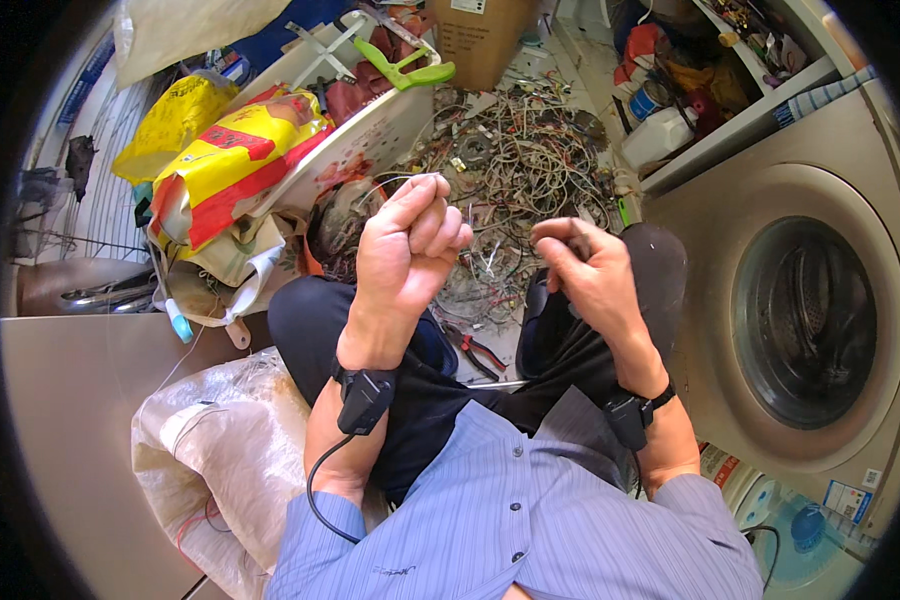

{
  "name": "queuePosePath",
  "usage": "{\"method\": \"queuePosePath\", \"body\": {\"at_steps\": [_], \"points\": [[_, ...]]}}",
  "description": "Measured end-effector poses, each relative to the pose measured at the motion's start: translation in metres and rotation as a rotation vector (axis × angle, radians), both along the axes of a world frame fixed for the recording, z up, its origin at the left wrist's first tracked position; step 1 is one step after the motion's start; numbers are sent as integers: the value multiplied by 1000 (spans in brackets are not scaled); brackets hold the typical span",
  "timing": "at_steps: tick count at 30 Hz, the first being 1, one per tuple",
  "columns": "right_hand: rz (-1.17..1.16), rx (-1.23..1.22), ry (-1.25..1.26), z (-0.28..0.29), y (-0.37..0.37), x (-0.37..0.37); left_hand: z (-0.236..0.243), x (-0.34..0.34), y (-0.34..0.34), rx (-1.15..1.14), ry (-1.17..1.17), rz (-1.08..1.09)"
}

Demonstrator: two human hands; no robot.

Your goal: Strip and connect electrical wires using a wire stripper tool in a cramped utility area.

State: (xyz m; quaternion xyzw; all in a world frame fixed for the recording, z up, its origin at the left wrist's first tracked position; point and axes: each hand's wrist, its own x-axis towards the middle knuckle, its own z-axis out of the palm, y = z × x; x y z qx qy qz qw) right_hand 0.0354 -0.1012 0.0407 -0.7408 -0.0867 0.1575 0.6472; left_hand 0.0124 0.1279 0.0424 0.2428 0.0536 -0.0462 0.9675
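Washer door glass (805, 320) was pretty glossy, cable tangle (545, 150) looked plastic-coated, sack (235, 425) was crinkly, shiny plastic, cardboard box (478, 50) kinda matt.

You're wearing a blue striped shirt (490, 470), dark buttons (515, 506) running down its middle, a small dark mark (397, 571) showing on the left. You're also wearing black trousers (308, 318). A black box (367, 402) is sitting on your left wrist (358, 346) — trailing a black cable (316, 470) — and a second box (628, 420) on your right.
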Motion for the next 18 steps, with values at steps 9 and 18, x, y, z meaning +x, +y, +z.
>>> {"method": "queuePosePath", "body": {"at_steps": [9, 18], "points": [[223, 97, 482, -12, 28, 32, 11, -5, -12, -10, -73, -57], [411, 170, 413, 1, 44, 39, 20, -13, -9, -43, -114, -17]]}}
